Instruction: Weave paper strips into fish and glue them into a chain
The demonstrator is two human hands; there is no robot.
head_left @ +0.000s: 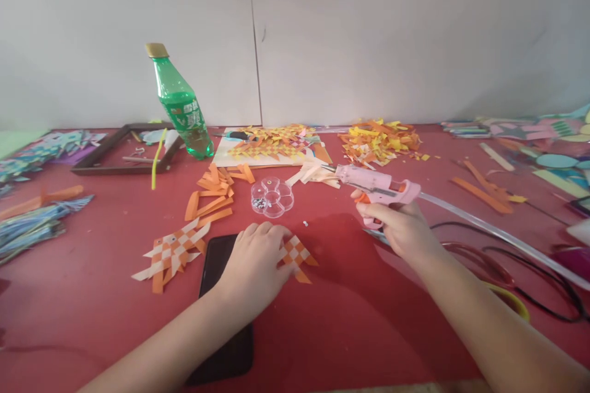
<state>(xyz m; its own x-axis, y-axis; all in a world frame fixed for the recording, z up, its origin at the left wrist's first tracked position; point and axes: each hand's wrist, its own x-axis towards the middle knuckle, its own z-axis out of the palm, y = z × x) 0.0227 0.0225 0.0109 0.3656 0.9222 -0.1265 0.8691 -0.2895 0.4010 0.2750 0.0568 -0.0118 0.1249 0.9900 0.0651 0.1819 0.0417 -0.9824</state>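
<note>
My right hand point(405, 230) is closed around the handle of a pink hot glue gun point(369, 181), its nozzle pointing left and a long clear glue stick point(488, 230) sticking out behind. My left hand point(258, 264) pinches a woven orange-and-white paper fish point(297, 255), partly hidden under the fingers. Under my left wrist lies a black phone point(221, 258). A second woven paper fish point(173, 252) with small eyes rests to the left. Just beyond my left hand is a clear flower-shaped tray point(271, 198) with tiny black-and-white beads or eyes in one compartment.
A green soda bottle point(182, 110) leans beside a dark frame point(106, 150) at the back left. Orange paper strips point(212, 193) lie near the tray. Yellow and orange scraps point(380, 140) are heaped at the back. A black cord point(553, 276) and yellow-handled scissors point(511, 301) lie right.
</note>
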